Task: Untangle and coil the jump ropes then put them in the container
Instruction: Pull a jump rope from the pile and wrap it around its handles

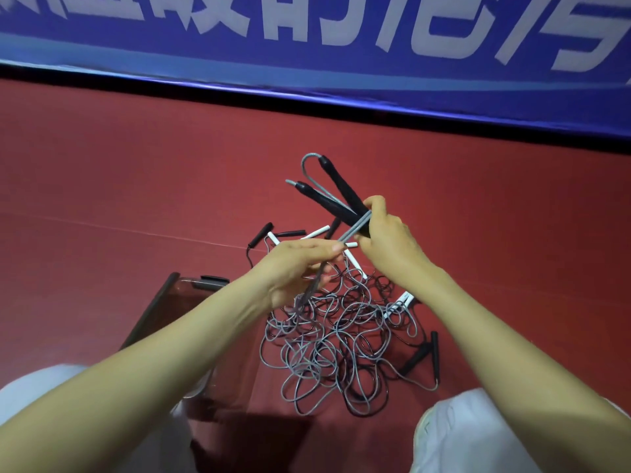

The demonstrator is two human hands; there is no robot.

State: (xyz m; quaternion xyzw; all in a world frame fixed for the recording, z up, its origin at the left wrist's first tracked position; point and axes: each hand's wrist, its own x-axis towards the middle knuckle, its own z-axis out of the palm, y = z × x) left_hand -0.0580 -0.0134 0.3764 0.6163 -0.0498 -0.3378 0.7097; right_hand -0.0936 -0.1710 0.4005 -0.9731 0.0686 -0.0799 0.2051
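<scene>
A tangled heap of grey and black jump ropes lies on the red floor between my knees. My right hand grips two black handles together, their tips pointing up and away. A doubled grey cord runs from those handles down to my left hand, which pinches it above the heap. Loose black and white handles lie at the heap's far edge, and two black ones at its right. A clear container with a dark rim stands left of the heap, partly behind my left forearm.
A blue banner with white characters runs along the back, with a black strip at its foot. Red floor spreads to the left and right. My knees in light trousers frame the bottom corners.
</scene>
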